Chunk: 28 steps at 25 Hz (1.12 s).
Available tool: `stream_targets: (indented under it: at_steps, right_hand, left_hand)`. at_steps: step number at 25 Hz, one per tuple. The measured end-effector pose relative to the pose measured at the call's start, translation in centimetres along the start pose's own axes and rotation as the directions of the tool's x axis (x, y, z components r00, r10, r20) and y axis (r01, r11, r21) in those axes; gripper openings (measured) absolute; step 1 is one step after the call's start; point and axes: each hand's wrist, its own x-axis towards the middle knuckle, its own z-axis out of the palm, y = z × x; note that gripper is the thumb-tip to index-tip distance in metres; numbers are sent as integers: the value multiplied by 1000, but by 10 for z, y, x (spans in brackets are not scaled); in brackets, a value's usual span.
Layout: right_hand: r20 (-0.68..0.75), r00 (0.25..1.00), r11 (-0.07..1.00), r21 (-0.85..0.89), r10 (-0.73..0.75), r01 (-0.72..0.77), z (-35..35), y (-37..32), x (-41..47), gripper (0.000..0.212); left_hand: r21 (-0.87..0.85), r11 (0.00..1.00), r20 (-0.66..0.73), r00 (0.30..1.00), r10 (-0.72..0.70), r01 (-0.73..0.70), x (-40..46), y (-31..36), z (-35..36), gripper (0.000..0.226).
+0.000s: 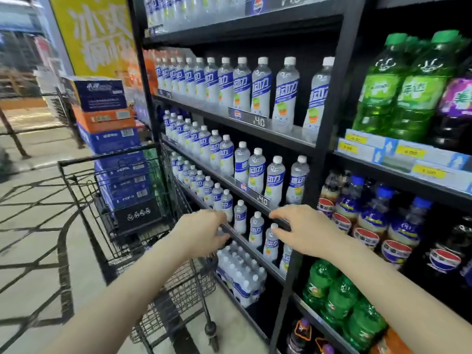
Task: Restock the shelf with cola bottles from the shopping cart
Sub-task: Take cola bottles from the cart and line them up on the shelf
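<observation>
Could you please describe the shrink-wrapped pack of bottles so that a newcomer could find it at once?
Start at the black shelf unit beside the shopping cart. The shrink-wrapped pack sits at its bottom, under the hands. Unlike the single upright bottles above, these are bundled together in clear film.

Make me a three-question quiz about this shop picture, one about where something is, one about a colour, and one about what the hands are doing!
1. Where is the shopping cart?
A. Left of the shelf
B. On top of the shelf
C. Right of the green bottles

2. What colour are the caps on the clear bottles with blue labels?
A. Red
B. White
C. Black

3. What is in the left hand and right hand?
A. A bottle each
B. One box held between them
C. No bottle; they reach toward a shelf edge

Answers:
1. A, the cart stands on the floor left of the shelf.
2. B, every one of those caps is white.
3. C, both hands are at the shelf edge with no bottle in them.
</observation>
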Motion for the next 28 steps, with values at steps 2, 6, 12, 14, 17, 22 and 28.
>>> stream_targets:
  at_steps: [2, 6, 12, 14, 17, 22, 28]
  right_hand:
    - [24, 997, 998, 6, -70, 70, 12, -18, 47, 36]
    - [105, 978, 983, 67, -179, 173, 39, -62, 146, 39]
    - [228, 938, 961, 149, -261, 231, 90, -119, 247, 38]
    - [279, 916, 956, 143, -289, 258, 105, -133, 270, 33]
    - [320, 897, 952, 132, -305, 276, 125, -144, 295, 34]
    - [402, 866, 954, 166, -298, 251, 166, -162, 336, 39]
    - [547, 792, 963, 161, -269, 216, 264, -188, 371, 32]
  left_hand:
    - [-7, 998, -19, 998, -67, 67, 10, -36, 2, 42]
    - [17, 980, -6, 980, -199, 200, 31, -118, 7, 43]
    - [43, 936, 53, 934, -352, 350, 41, -219, 22, 45]
    - [26, 921, 70, 918, -390, 390, 40, -242, 30, 45]
    - [-3, 899, 104, 895, -434, 437, 35, -263, 40, 42]
    - [-71, 858, 134, 857, -497, 509, 26, -291, 62, 31]
    - [-62, 811, 173, 806, -566, 582, 23, -327, 108, 44]
